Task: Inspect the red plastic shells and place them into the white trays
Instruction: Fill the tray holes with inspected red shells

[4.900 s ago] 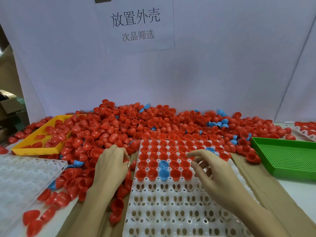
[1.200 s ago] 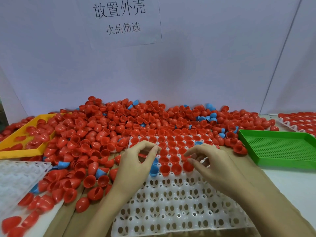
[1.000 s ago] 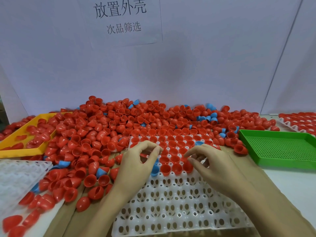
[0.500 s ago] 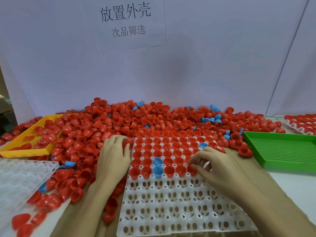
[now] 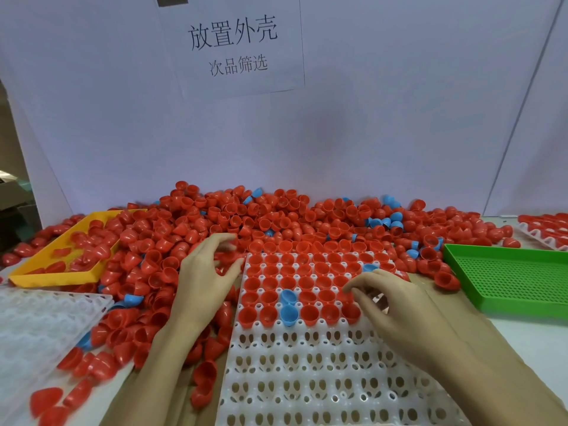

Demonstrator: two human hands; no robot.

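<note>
— So, which hand is nearer the next shell?

— The left hand [image 5: 204, 281]. It lies on the heap of glossy red plastic half-egg shells [image 5: 190, 229], just left of the white moulded plastic tray with rows of round cups [image 5: 307, 379]. Its fingertips [image 5: 226, 241] reach away from the person into the heap, and the motion blur there hides whether they pinch a shell, so I cannot tell its grip.

— And the right hand?

— The right hand [image 5: 396, 309] rests over the tray's right side, fingers loosely curled, tips at the last filled row. Whether it grasps a shell I also cannot tell; none shows.

— Where do the shells go?

— To the right of the left hand and nearer the person: the far rows of cups are filled, the near rows are bare. Each shell sits dome down, open mouth up, so the long axis must stand upright.

— Anything else in play?

— Two smooth blue plastic shells [image 5: 288, 305] sit among the red in the filled rows. A yellow plastic tray [image 5: 58, 272] holds a few shells at the left; a green perforated plastic tray [image 5: 516, 278] lies at the right.
</note>
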